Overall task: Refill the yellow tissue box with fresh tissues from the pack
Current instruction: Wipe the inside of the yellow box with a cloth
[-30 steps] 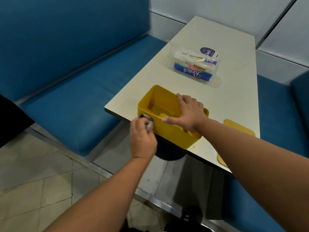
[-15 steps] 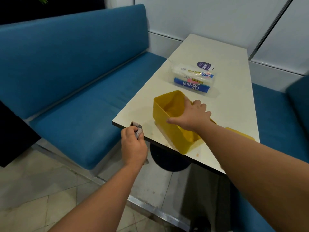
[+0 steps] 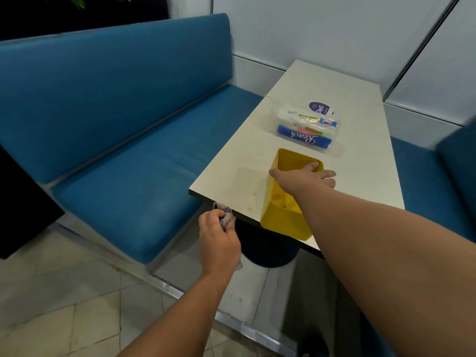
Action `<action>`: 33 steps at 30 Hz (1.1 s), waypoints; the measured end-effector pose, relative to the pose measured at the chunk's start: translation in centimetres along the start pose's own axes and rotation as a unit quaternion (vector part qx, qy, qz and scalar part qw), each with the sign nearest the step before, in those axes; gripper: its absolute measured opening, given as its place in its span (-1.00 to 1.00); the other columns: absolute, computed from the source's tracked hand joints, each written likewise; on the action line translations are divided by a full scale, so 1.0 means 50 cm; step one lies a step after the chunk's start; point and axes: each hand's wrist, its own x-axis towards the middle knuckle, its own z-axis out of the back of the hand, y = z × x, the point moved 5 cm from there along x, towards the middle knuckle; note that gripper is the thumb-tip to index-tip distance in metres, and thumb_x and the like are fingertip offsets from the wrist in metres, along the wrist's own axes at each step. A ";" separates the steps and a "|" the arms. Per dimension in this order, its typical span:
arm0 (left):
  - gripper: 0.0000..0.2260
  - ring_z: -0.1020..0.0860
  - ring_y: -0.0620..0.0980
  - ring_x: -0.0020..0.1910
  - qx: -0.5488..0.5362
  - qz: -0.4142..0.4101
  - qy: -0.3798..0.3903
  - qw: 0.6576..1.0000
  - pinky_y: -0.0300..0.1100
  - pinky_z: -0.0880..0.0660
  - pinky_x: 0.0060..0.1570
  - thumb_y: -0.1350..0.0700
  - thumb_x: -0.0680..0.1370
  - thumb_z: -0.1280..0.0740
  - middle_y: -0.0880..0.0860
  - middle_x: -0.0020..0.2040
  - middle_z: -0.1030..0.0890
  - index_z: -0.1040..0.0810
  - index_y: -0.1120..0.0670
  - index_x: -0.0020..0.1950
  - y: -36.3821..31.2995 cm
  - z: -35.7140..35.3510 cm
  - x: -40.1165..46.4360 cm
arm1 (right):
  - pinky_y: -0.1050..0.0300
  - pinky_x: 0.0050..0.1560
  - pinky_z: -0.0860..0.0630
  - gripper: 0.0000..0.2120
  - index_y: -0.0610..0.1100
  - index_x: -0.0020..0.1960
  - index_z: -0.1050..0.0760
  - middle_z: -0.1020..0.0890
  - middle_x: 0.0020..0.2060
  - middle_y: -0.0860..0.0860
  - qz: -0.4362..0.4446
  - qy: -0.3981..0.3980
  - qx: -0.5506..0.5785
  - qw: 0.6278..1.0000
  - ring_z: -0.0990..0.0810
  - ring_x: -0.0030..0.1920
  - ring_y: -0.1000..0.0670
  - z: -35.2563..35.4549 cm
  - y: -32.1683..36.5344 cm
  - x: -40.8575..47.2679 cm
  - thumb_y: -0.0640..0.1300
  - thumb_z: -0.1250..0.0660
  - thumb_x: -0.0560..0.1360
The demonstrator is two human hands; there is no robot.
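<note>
The yellow tissue box (image 3: pixel 284 220) stands open-topped at the near edge of the white table (image 3: pixel 360 155), with no lid on it. My right hand (image 3: pixel 307 176) lies across its top, thumb on the left rim and fingers spread over the far rim. My left hand (image 3: pixel 219 240) is below the table's near corner and grips a crumpled scrap of used tissue (image 3: pixel 224 215). The tissue pack (image 3: pixel 305 128), clear plastic with a blue band, lies further up the table, beyond the box.
A dark round sticker (image 3: pixel 320 108) lies on the table behind the pack. Blue bench seats (image 3: pixel 134 181) flank the table on both sides, with a white wall at the far end. The table's dark pedestal base (image 3: pixel 268 253) stands on the tiled floor below.
The view has risen and pulled back. My left hand with the crumpled tissue has drawn away from the box to below the table corner. My right hand has stayed on the box's top.
</note>
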 end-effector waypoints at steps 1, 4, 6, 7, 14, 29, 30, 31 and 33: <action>-0.94 -0.46 -0.10 -0.10 -0.001 -0.001 -0.004 1.000 -0.43 -0.35 -0.23 0.08 0.63 -0.27 -0.03 0.07 -0.38 -0.40 0.03 0.03 0.002 0.005 0.002 | -0.32 0.41 -0.13 0.16 -0.06 0.57 0.30 0.23 0.53 -0.21 -0.003 0.000 0.000 1.000 0.07 0.51 -0.32 -0.005 0.003 -0.003 0.50 -0.26 0.32; -0.93 -0.45 -0.10 -0.10 -0.005 0.001 -0.011 1.000 -0.45 -0.33 -0.23 0.08 0.63 -0.28 -0.04 0.06 -0.37 -0.40 0.02 0.02 0.008 0.016 0.007 | -0.33 0.42 -0.09 0.19 -0.06 0.57 0.30 0.25 0.53 -0.23 -0.001 0.008 0.001 1.000 0.10 0.52 -0.32 -0.014 0.007 -0.006 0.54 -0.24 0.29; -0.93 -0.46 -0.09 -0.10 -0.009 -0.002 -0.014 1.000 -0.42 -0.35 -0.22 0.09 0.63 -0.28 -0.03 0.04 -0.37 -0.39 0.02 0.01 0.014 0.023 0.008 | -0.35 0.42 -0.08 0.19 -0.05 0.58 0.28 0.24 0.54 -0.21 0.008 0.020 0.004 1.000 0.11 0.52 -0.33 -0.011 0.008 0.000 0.58 -0.20 0.27; -0.93 -0.46 -0.08 -0.10 -0.011 -0.003 -0.015 1.000 -0.40 -0.37 -0.21 0.10 0.63 -0.28 -0.03 0.04 -0.37 -0.39 0.02 0.01 0.018 0.026 0.007 | -0.37 0.41 -0.09 0.18 -0.03 0.58 0.25 0.22 0.54 -0.19 0.026 0.026 0.001 0.999 0.10 0.52 -0.34 -0.007 0.008 0.003 0.60 -0.17 0.26; -0.88 -0.43 -0.19 -0.11 -0.015 0.007 0.029 0.999 -0.43 -0.36 -0.18 0.12 0.62 -0.30 0.01 0.11 -0.39 -0.44 0.10 0.12 0.026 -0.003 0.000 | -0.41 0.44 0.11 -0.06 0.28 0.54 0.06 0.07 0.58 0.07 0.423 0.017 -0.220 0.879 0.17 0.56 -0.17 -0.004 -0.013 -0.005 0.61 0.01 0.23; -0.87 -0.46 -0.12 -0.02 -0.081 -0.071 0.093 0.990 -0.31 -0.48 -0.08 0.13 0.59 -0.33 -0.06 0.07 -0.37 -0.37 -0.01 0.03 -0.058 -0.158 -0.062 | -0.48 0.36 0.29 -0.29 0.39 0.49 0.02 0.09 0.58 0.10 0.445 0.012 -0.259 0.857 0.06 0.56 -0.13 -0.057 -0.057 0.012 0.52 0.28 0.37; -0.88 -0.47 -0.08 0.00 -0.074 -0.081 0.103 0.989 -0.28 -0.50 -0.05 0.12 0.60 -0.32 -0.04 0.10 -0.37 -0.39 0.00 0.03 -0.062 -0.171 -0.072 | -0.48 0.36 0.30 -0.29 0.39 0.49 0.01 0.08 0.58 0.10 0.446 0.013 -0.258 0.857 0.05 0.56 -0.13 -0.057 -0.057 0.013 0.52 0.28 0.36; -0.90 -0.48 -0.05 0.02 -0.064 -0.091 0.111 0.988 -0.25 -0.52 -0.03 0.10 0.60 -0.32 -0.04 0.12 -0.39 -0.40 0.01 0.04 -0.063 -0.179 -0.079 | -0.48 0.36 0.30 -0.29 0.39 0.49 0.01 0.08 0.58 0.09 0.446 0.012 -0.256 0.858 0.04 0.56 -0.13 -0.056 -0.058 0.015 0.52 0.27 0.36; -0.93 -0.49 -0.05 0.00 -0.068 -0.091 0.096 0.989 -0.20 -0.54 -0.07 0.09 0.61 -0.30 -0.02 0.11 -0.40 -0.42 0.02 0.04 -0.055 -0.174 -0.072 | -0.47 0.37 0.29 -0.29 0.39 0.49 -0.01 0.07 0.58 0.08 0.444 0.009 -0.253 0.860 0.02 0.55 -0.15 -0.055 -0.058 0.016 0.53 0.25 0.37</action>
